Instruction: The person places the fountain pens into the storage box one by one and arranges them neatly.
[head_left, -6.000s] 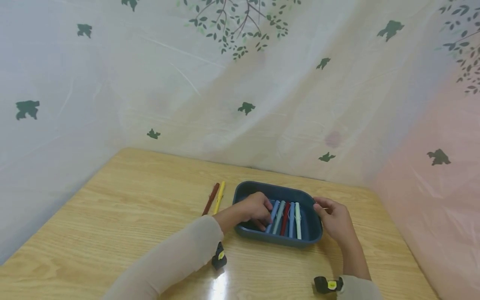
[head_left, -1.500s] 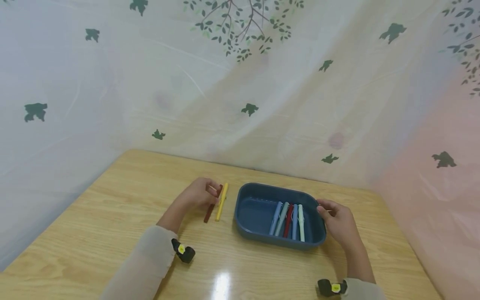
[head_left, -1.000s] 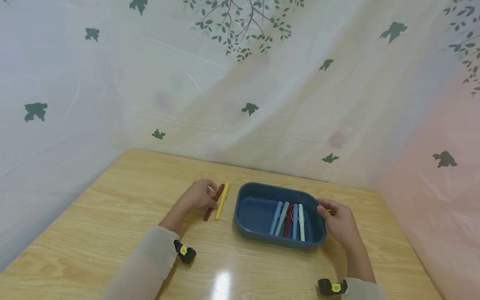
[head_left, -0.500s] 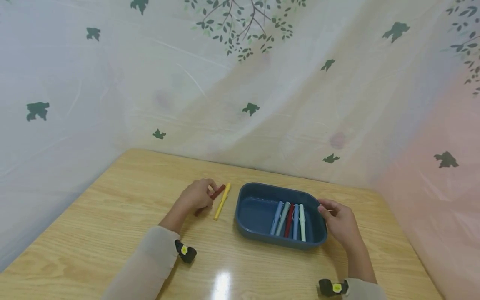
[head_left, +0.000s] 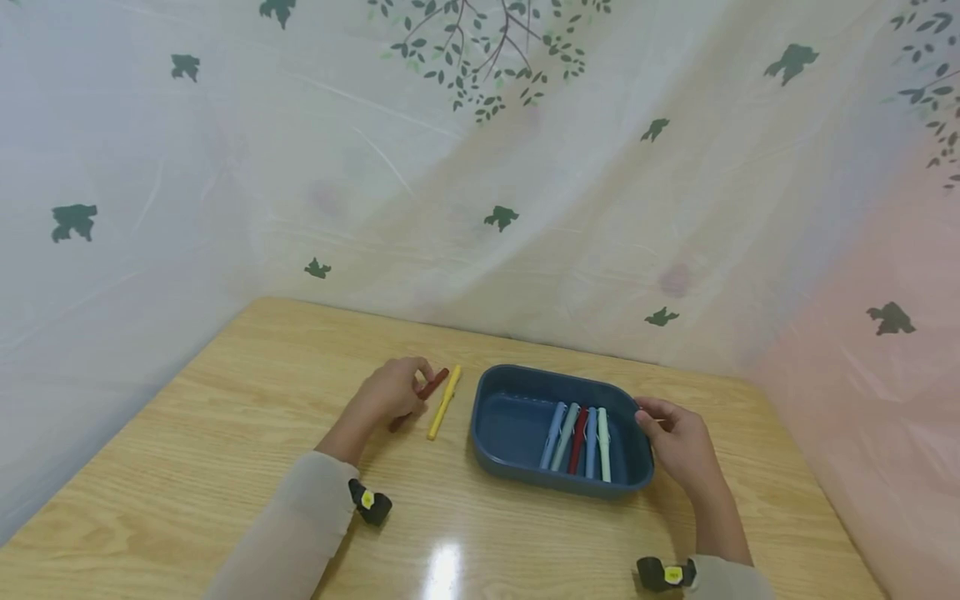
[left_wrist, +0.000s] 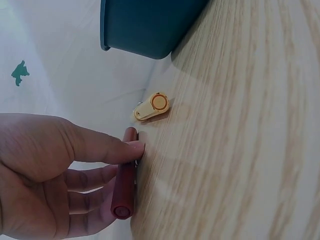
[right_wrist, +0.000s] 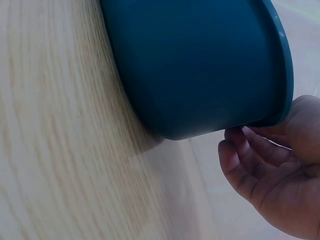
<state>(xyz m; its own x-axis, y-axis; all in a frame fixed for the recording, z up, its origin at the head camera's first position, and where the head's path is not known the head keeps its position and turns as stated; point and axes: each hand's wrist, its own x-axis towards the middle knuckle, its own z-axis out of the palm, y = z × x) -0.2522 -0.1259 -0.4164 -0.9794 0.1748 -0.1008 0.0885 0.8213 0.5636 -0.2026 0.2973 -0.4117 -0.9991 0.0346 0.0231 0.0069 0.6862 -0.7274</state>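
Observation:
My left hand pinches a dark red pen between thumb and fingers, low at the tabletop. In the head view the pen lies slanted, its middle partly covered by the fingers. Just to its right lies a yellow pen, apart from the hand. A dark blue rectangular box stands to the right, with several pens side by side in its right half: blue, grey-green, red, blue and pale green. At the box's right end, my right hand grips the rim between thumb and fingers.
Wooden tabletop surrounds the box and loose pens. Behind and along the sides hangs a pale sheet printed with leaves and birds. A black wrist camera sits on the left sleeve, another on the right.
My left hand has gone from the pens inside the box, leftward to the dark red pen, and taken hold of it. That pen has turned to a flatter slant. My right hand stays at the rim.

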